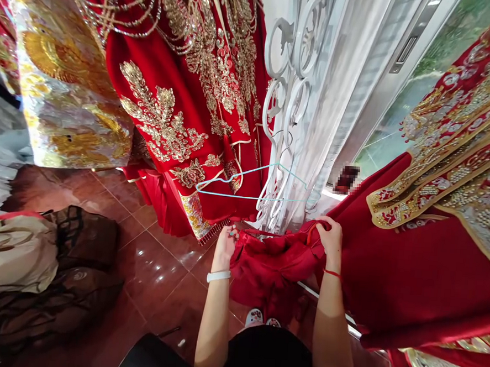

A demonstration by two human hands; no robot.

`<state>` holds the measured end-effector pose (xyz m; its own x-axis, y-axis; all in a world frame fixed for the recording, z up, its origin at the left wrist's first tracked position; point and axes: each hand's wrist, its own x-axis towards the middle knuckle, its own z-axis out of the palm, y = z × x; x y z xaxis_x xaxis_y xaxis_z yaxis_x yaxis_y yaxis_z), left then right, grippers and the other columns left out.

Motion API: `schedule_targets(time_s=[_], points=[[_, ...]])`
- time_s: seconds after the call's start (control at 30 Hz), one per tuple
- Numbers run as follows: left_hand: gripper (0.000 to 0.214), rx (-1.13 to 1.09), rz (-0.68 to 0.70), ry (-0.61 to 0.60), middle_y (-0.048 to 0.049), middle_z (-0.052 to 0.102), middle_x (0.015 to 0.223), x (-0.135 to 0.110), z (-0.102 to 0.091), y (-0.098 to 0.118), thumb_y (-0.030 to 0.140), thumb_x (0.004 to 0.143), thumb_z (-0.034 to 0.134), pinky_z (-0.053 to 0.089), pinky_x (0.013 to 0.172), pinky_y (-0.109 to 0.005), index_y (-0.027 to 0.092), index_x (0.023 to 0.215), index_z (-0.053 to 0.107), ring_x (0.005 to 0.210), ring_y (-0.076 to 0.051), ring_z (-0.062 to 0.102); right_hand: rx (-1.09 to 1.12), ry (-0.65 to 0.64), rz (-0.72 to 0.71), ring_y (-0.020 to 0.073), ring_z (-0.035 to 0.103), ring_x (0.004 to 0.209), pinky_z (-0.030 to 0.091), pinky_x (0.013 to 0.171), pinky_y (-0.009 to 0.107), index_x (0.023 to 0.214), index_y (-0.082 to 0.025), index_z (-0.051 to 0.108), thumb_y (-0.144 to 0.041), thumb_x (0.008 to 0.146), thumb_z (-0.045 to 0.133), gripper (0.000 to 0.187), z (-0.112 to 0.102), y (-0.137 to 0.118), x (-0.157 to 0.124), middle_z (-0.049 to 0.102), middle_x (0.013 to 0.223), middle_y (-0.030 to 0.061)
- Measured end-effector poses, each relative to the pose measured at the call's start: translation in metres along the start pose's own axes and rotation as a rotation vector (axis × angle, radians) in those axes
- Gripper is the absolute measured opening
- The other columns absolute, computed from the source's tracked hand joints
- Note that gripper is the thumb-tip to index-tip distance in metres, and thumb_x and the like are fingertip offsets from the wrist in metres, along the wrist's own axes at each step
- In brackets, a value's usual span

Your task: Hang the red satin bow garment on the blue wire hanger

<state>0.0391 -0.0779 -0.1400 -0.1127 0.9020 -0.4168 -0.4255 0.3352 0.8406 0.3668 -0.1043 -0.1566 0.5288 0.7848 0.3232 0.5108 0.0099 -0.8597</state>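
Observation:
Between my two hands stretches a red skirt (271, 262), its gathered top edge held up and its cloth hanging down over my feet. My left hand (227, 246) is closed on the left end of that edge; its fingertips are partly hidden by the cloth. At the right end, my right hand (329, 237) grips the fabric with the thumb on the near side. Just beyond the skirt, a thin light-blue wire hanger (244, 197) hangs by its hook from a white scrollwork metal stand (276, 91), with nothing on it.
A red jacket with gold beading (202, 75) hangs to the left, beside a white-and-gold garment (68, 84). Embroidered red garments (444, 179) hang close on the right. Stuffed bags (75, 239) lie on the red tiled floor (152, 266). A glass door (398, 115) stands behind.

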Motion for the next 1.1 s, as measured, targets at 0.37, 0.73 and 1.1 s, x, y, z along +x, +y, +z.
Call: schedule_targets(time_s=[0.37,0.73,1.1], points=[[0.041,-0.592,-0.306,-0.257,0.0061,0.042,0.055,-0.018,0.009,0.009,0.000,0.071,0.047,0.041,0.051,-0.022,0.011,0.108,0.063,0.045,-0.009,0.041,-0.232,-0.012,0.029,0.0324,0.066,0.097,0.047,0.095,0.047,0.083,-0.019,0.076,-0.034,0.076,0.048,0.032,-0.024,0.024,-0.003,0.075,0.092,0.0172],[0.039,-0.034,0.067,-0.200,-0.0111,0.074,0.115,0.002,-0.026,-0.013,0.012,0.062,0.080,0.056,0.075,-0.027,0.015,0.101,0.074,0.078,-0.014,0.069,0.644,-0.244,0.384,0.0113,0.051,0.053,0.036,0.048,0.022,0.110,-0.024,0.062,-0.036,0.060,0.071,0.053,0.021,-0.040,-0.008,0.069,0.069,-0.0029],[0.062,0.028,0.363,0.142,0.0007,0.071,0.066,0.005,-0.051,-0.030,0.005,0.051,0.089,0.053,0.065,-0.020,0.023,0.084,0.039,0.068,-0.016,0.073,0.819,-0.414,0.541,0.0108,0.053,0.048,0.039,0.039,0.021,0.081,-0.024,0.057,-0.050,0.063,0.082,0.041,0.081,-0.080,-0.001,0.074,0.070,0.0026]])
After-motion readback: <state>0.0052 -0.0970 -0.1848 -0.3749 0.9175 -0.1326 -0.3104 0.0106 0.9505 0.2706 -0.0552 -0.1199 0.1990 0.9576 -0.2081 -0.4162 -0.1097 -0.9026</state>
